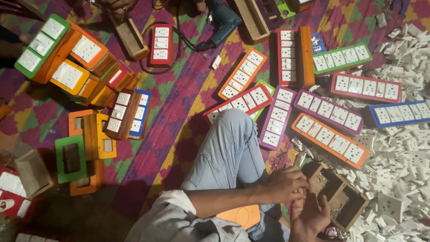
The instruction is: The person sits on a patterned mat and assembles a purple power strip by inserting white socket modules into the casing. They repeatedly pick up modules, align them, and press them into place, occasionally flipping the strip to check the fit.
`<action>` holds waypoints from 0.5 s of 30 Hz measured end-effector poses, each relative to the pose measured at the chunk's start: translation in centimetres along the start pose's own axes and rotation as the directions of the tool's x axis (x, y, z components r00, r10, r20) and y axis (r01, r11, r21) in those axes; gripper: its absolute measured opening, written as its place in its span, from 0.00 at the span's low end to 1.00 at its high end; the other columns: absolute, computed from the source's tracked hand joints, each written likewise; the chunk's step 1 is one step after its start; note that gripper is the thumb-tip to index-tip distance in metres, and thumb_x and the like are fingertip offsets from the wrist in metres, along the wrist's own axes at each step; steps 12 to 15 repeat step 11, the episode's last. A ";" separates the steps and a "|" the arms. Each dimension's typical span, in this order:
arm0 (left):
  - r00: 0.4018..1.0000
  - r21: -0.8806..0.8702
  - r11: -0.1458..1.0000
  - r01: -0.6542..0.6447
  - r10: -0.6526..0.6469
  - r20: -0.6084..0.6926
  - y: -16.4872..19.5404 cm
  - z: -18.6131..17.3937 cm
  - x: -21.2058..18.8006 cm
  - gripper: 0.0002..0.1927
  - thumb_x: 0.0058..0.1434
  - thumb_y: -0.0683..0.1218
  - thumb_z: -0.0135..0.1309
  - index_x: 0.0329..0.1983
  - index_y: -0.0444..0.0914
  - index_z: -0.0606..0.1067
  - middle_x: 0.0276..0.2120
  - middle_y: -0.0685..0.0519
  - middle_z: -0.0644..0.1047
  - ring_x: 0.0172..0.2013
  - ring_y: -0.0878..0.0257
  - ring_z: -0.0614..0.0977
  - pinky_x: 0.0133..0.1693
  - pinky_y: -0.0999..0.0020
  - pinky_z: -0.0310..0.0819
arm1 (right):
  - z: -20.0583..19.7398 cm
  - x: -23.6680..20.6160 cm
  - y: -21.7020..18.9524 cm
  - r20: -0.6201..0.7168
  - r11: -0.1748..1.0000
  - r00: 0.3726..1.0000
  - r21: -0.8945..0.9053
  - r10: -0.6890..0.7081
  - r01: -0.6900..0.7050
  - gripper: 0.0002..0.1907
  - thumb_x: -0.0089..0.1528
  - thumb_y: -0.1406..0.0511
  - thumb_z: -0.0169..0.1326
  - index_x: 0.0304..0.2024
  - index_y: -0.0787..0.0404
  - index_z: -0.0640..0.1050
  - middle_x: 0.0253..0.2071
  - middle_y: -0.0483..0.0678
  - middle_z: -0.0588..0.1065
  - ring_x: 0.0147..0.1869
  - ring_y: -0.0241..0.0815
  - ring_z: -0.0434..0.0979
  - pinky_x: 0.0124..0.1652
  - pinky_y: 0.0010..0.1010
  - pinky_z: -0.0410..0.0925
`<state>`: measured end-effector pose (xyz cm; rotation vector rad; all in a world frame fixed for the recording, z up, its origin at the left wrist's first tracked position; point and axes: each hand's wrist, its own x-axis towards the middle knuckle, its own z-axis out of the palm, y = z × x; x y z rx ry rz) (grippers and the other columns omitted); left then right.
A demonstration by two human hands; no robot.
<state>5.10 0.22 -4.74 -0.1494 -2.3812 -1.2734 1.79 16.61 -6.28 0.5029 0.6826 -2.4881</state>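
Light blue jeans, pale grey rolled sleeve

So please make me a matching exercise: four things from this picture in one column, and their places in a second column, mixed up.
Things:
1. blue drill
2. wooden box
3. pile of white sockets
4. green empty frame

Places:
A. far right of the floor
B. just beside both hands, bottom right
C. top centre, on the patterned mat
D. lower left, beside the orange frames

Pairs: 1-C, 2-B, 3-A, 4-D
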 end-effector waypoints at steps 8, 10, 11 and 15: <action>0.989 0.114 0.993 -0.034 0.017 0.148 -1.1 0.9 -0.3 0.08 0.56 0.48 0.63 0.36 0.41 0.82 0.40 0.54 0.77 0.50 0.57 0.76 0.57 0.60 0.71 | -0.9 0.1 -0.2 0.060 0.997 0.996 -0.048 0.059 -0.056 0.44 0.75 0.48 0.47 0.74 0.83 0.60 0.56 0.59 0.74 0.50 0.45 0.76 0.51 0.31 0.71; 0.985 0.127 0.992 -0.024 0.002 0.173 -1.4 1.3 -0.6 0.08 0.57 0.49 0.63 0.37 0.41 0.82 0.41 0.55 0.77 0.51 0.58 0.76 0.58 0.60 0.71 | -2.5 0.5 -0.7 0.160 0.992 0.979 -0.036 0.126 -0.122 0.43 0.78 0.47 0.48 0.76 0.80 0.61 0.55 0.58 0.73 0.50 0.48 0.76 0.49 0.31 0.72; 0.983 0.123 0.992 -0.023 0.000 0.181 -1.6 1.5 -0.8 0.09 0.58 0.49 0.63 0.38 0.41 0.82 0.42 0.54 0.77 0.51 0.58 0.76 0.58 0.60 0.71 | -3.4 0.7 -0.8 0.160 0.992 0.980 -0.028 0.122 -0.119 0.43 0.78 0.48 0.47 0.77 0.80 0.61 0.56 0.59 0.74 0.51 0.48 0.75 0.50 0.31 0.70; 0.983 0.123 0.992 -0.023 0.000 0.181 -1.6 1.5 -0.8 0.09 0.58 0.49 0.63 0.38 0.41 0.82 0.42 0.54 0.77 0.51 0.58 0.76 0.58 0.60 0.71 | -3.4 0.7 -0.8 0.160 0.992 0.980 -0.028 0.122 -0.119 0.43 0.78 0.48 0.47 0.77 0.80 0.61 0.56 0.59 0.74 0.51 0.48 0.75 0.50 0.31 0.70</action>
